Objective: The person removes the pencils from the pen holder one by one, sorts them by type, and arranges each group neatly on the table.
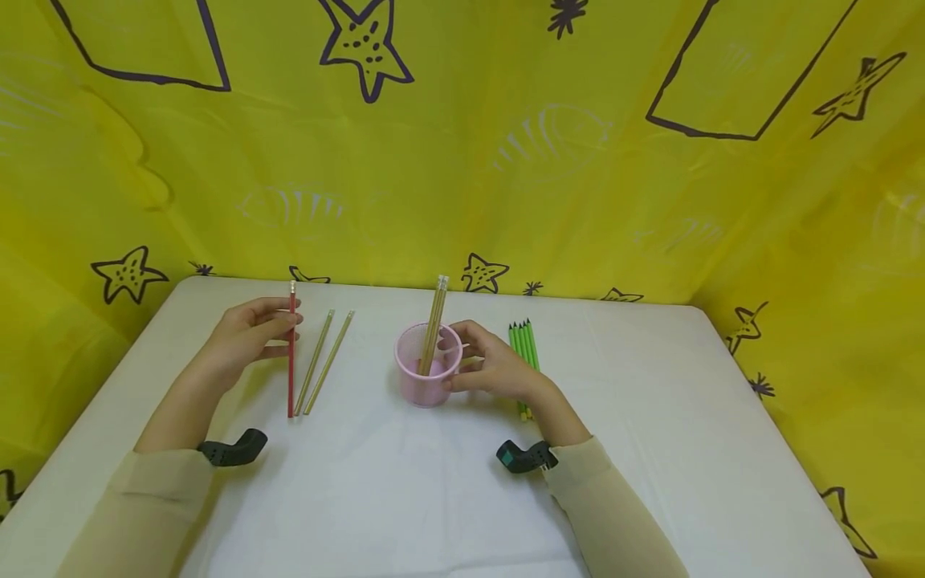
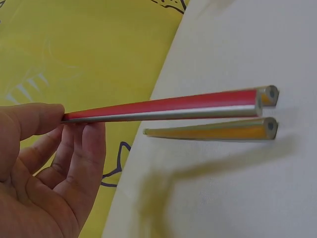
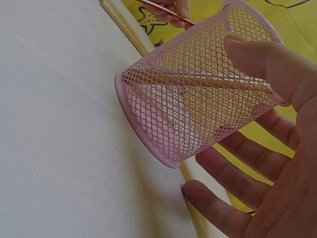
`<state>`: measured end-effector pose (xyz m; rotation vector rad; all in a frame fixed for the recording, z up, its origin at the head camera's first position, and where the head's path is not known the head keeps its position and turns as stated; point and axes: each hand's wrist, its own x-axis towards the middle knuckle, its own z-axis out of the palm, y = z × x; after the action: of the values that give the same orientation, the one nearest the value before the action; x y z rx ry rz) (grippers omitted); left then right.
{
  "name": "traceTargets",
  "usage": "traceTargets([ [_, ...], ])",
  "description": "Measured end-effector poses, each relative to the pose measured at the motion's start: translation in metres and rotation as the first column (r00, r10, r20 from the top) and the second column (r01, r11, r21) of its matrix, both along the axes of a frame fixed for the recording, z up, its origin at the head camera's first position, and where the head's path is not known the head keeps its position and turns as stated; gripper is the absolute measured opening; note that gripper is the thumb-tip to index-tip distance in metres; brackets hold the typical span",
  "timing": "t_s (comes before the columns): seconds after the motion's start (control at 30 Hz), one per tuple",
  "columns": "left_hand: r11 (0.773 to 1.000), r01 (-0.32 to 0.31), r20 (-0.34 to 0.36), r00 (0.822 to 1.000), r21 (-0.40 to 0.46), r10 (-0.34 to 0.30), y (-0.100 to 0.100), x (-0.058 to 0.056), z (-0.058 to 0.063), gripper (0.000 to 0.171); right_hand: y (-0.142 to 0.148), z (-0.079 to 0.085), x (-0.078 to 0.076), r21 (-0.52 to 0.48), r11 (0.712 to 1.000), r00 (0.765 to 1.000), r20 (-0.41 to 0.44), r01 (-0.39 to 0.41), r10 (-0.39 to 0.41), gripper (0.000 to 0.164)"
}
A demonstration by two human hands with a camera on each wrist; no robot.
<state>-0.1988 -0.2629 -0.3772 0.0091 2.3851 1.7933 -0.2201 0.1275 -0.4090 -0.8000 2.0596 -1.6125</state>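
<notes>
My left hand (image 1: 244, 335) pinches a red pencil (image 1: 291, 373) near its eraser end, between thumb and fingers. In the left wrist view the red pencil (image 2: 168, 107) is held above the table, its flat, unsharpened end pointing away from the hand. Two gold pencils (image 1: 318, 357) lie side by side just right of it. With its thumb and fingers around the side, my right hand (image 1: 499, 365) holds a pink mesh pencil cup (image 1: 422, 393). A few gold pencils (image 1: 436, 313) lean inside the cup, eraser ends up. The right wrist view shows the cup's mesh wall (image 3: 163, 119) up close.
Several green pencils (image 1: 525, 345) with dark tips lie in a row right of the cup, partly covered by the right hand and wrist. A white cloth (image 1: 376, 498) covers the table. Yellow patterned curtain (image 1: 433, 177) hangs behind and at both sides.
</notes>
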Motion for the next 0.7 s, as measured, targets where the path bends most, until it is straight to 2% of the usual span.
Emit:
traceTargets([
  [0.43, 0.998, 0.007, 0.09, 0.996, -0.067, -0.001, -0.006, -0.015, -0.008, 0.059, -0.001, 0.002, 0.0, 0.011, 1.0, 1.0, -0.013, 0.007, -0.006, 0.072],
  [0.7, 0.993, 0.042, 0.102, 0.994, -0.113, -0.03, -0.005, -0.022, -0.012, 0.055, -0.003, 0.012, 0.007, 0.008, 1.0, 1.0, 0.014, 0.005, -0.005, 0.075],
])
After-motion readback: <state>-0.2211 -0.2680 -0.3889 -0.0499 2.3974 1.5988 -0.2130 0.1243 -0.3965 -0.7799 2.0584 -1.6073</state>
